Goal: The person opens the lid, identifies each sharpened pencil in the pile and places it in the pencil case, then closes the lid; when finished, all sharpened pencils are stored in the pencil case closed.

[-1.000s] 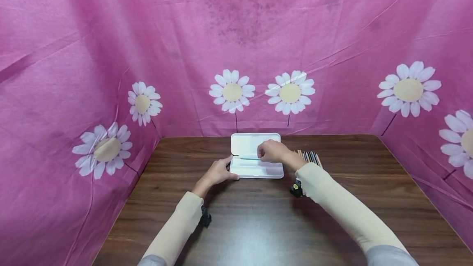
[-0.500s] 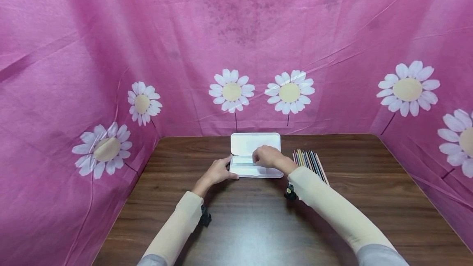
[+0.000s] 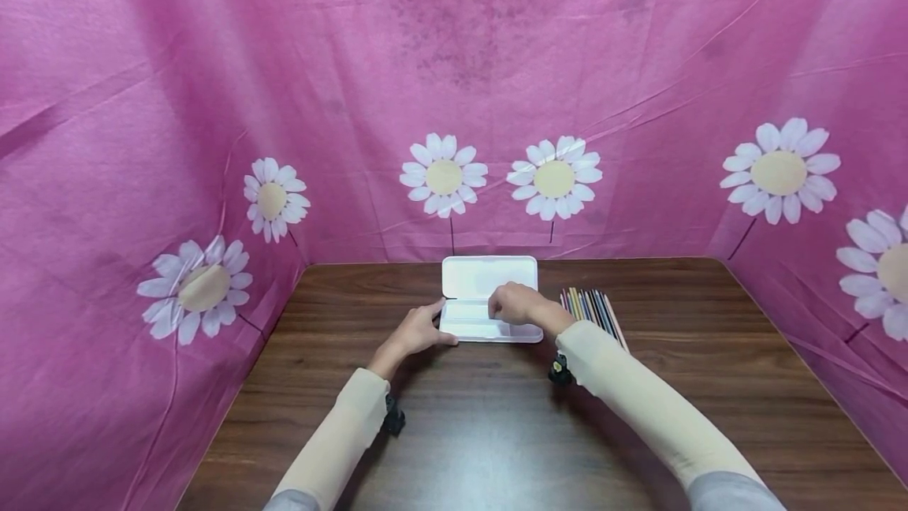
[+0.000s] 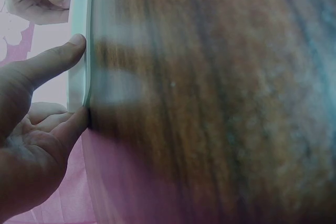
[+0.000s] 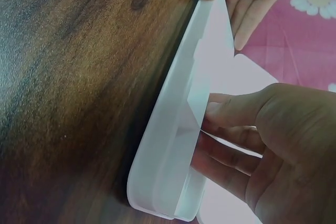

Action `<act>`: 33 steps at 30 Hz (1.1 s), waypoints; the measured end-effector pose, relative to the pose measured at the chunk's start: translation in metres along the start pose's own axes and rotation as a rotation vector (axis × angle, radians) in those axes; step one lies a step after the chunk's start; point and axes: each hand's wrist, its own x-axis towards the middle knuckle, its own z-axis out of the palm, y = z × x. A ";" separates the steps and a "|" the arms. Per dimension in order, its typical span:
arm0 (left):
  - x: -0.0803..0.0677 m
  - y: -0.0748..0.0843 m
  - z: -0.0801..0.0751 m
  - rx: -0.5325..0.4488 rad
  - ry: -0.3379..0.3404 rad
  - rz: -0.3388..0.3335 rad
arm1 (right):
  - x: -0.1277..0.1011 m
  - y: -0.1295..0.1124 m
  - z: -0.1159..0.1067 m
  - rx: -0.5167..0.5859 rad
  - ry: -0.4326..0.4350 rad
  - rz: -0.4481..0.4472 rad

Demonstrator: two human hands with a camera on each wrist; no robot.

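A white pencil case [image 3: 477, 330] lies with its lid [image 3: 478, 274] raised behind it in the head view. My left hand [image 3: 417, 332] grips its left end, the thumb on the front edge and the fingers round the corner, as the left wrist view [image 4: 37, 145] also shows. The right hand [image 3: 515, 303] reaches into the case near the middle. In the right wrist view its thumb and bent fingers [image 5: 226, 163] go down behind the inner divider [image 5: 195, 103]. Whether something is between those fingertips is hidden.
Several coloured pencils [image 3: 594, 312] lie side by side on the brown wooden table [image 3: 468, 424], right of the case and beside the right forearm. A pink cloth with white flowers [image 3: 556, 180] hangs behind the table's back edge.
The right hand has moved left and toward the front of the case, uncovering more of the pencils. A thin bluish pencil seen by its fingers earlier no longer shows. The left hand stays put.
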 end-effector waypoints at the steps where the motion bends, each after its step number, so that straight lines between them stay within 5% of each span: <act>1: 0.000 0.000 0.000 -0.001 0.000 -0.001 | 0.000 0.001 0.000 0.006 0.001 -0.002; 15: 0.001 -0.001 0.000 0.018 0.005 -0.013 | -0.034 0.022 -0.032 0.046 0.152 -0.072; 26: 0.001 -0.004 0.002 -0.010 0.013 -0.018 | -0.103 0.070 -0.064 0.097 0.238 0.024; 33: 0.000 -0.003 0.003 -0.029 0.021 -0.013 | -0.150 0.093 -0.061 0.096 0.300 0.133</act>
